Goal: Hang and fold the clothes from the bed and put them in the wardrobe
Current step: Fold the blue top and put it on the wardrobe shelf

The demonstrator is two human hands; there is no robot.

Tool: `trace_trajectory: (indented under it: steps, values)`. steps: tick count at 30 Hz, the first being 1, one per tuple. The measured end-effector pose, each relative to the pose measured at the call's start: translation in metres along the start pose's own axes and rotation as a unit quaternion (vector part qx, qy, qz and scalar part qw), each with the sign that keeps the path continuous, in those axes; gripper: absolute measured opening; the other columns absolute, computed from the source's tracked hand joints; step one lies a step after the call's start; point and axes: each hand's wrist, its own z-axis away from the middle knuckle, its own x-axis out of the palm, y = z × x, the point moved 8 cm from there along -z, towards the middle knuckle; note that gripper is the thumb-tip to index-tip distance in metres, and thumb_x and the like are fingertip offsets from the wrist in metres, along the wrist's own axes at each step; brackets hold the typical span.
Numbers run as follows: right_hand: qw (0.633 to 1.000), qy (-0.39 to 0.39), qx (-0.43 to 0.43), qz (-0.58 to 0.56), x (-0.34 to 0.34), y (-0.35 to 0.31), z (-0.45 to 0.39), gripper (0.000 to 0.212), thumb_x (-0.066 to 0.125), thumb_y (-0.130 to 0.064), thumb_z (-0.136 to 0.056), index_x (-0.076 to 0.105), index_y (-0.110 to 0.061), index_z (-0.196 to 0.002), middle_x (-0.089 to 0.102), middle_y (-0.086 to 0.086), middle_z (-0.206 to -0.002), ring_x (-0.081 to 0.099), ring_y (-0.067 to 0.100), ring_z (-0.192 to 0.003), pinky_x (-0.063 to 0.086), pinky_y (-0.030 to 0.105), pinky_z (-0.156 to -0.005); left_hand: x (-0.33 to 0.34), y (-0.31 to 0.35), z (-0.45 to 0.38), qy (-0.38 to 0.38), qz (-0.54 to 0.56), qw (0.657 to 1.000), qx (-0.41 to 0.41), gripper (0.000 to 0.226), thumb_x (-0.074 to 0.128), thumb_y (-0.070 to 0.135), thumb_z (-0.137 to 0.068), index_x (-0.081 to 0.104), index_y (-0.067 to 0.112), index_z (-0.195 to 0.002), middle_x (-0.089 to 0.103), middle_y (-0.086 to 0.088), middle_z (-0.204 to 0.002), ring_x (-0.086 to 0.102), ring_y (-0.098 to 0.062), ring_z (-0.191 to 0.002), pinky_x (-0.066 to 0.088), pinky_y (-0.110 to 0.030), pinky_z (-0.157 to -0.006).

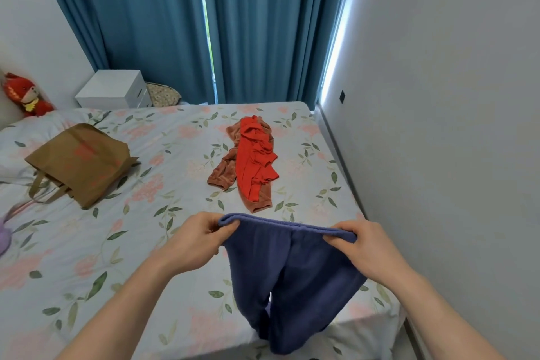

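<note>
Head view: the person is holding up the blue trousers (292, 272) by the waistband, the left hand (195, 240) pinching one end and the right hand (362, 245) pinching the other, legs hanging below the hands over the bed (146, 242). For a clean fold, both hands should probably be keeping the band taut and level. Beyond the hands, the red and brown clothes (251, 161) are waiting.

Purple item (3, 238) cut off at left edge, can't ID. Trouser (292, 278) cuffs hidden below bed (117, 242) edge.
</note>
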Motion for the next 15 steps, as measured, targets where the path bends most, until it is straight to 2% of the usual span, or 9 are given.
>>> trace_trajectory:
  steps: [3,5,7,8,10,11,13,15]
  values:
    - [1.0,-0.016,0.005,0.003,-0.005,0.015,-0.006,0.024,0.061,-0.028,-0.097,0.077,-0.04,-0.084,0.068,-0.021,-0.071,0.062,0.002,-0.07,0.044,0.018,-0.056,0.015,0.001,-0.005,-0.014,-0.005,1.0,-0.012,0.048,0.05,0.047,-0.102,0.057,0.012,-0.07,0.054,0.005,-0.053,0.049,-0.011,-0.052,0.043,-0.031,-0.057]
    - [0.999,-0.03,0.012,0.017,-0.007,0.033,-0.013,0.023,0.059,-0.029,-0.097,0.078,-0.034,-0.086,0.067,-0.024,-0.069,0.061,0.002,-0.067,0.041,0.015,-0.056,0.026,0.006,-0.01,-0.014,-0.018,1.0,-0.016,0.047,0.05,0.046,-0.102,0.055,0.016,-0.066,0.055,0.006,-0.053,0.05,-0.008,-0.051,0.043,-0.026,-0.055]
    - [0.998,-0.044,0.022,0.043,-0.006,0.056,-0.023,0.026,0.058,-0.032,-0.097,0.071,-0.02,-0.078,0.059,-0.014,-0.06,0.051,0.011,-0.06,0.039,0.023,-0.056,0.037,0.007,-0.018,-0.011,-0.03,0.999,-0.022,0.049,0.051,0.046,-0.102,0.055,0.011,-0.068,0.054,0.004,-0.055,0.05,-0.009,-0.051,0.043,-0.03,-0.055]
    - [0.997,-0.053,0.03,0.057,-0.008,0.07,-0.029,0.03,0.058,-0.034,-0.096,0.065,-0.013,-0.076,0.054,-0.008,-0.059,0.046,0.014,-0.059,0.037,0.028,-0.056,0.046,0.01,-0.025,-0.013,-0.029,0.999,-0.025,0.05,0.052,0.044,-0.102,0.056,0.007,-0.07,0.055,-0.001,-0.057,0.05,-0.01,-0.051,0.046,-0.035,-0.056]
    - [0.992,-0.07,0.049,0.093,-0.018,0.093,-0.046,0.035,0.058,-0.038,-0.095,0.062,-0.01,-0.074,0.055,-0.004,-0.061,0.047,0.015,-0.058,0.039,0.03,-0.056,0.065,0.019,-0.039,-0.023,-0.01,0.999,-0.028,0.046,0.051,0.037,-0.104,0.06,0.002,-0.075,0.063,-0.005,-0.059,0.056,-0.014,-0.052,0.052,-0.044,-0.065]
    - [0.989,-0.079,0.054,0.11,-0.025,0.101,-0.056,0.036,0.058,-0.039,-0.094,0.062,-0.012,-0.072,0.06,-0.004,-0.064,0.053,0.016,-0.059,0.042,0.03,-0.057,0.075,0.026,-0.046,-0.032,0.013,0.999,-0.033,0.042,0.05,0.031,-0.105,0.062,0.003,-0.077,0.066,-0.005,-0.06,0.06,-0.015,-0.054,0.055,-0.044,-0.067]
    - [0.984,-0.095,0.062,0.14,-0.041,0.113,-0.079,0.034,0.058,-0.038,-0.094,0.065,-0.016,-0.07,0.066,-0.002,-0.069,0.063,0.02,-0.068,0.049,0.034,-0.061,0.088,0.042,-0.064,-0.041,0.079,0.994,-0.058,0.031,0.048,0.023,-0.107,0.067,0.008,-0.086,0.073,-0.006,-0.067,0.068,-0.018,-0.058,0.058,-0.033,-0.062]
    - [0.98,-0.098,0.062,0.163,-0.063,0.114,-0.108,0.033,0.058,-0.04,-0.093,0.067,-0.017,-0.071,0.066,-0.003,-0.07,0.066,0.022,-0.071,0.053,0.036,-0.065,0.09,0.061,-0.089,-0.031,0.139,0.987,-0.08,0.025,0.048,0.024,-0.107,0.069,0.014,-0.101,0.077,-0.007,-0.078,0.072,-0.019,-0.065,0.057,-0.027,-0.064]
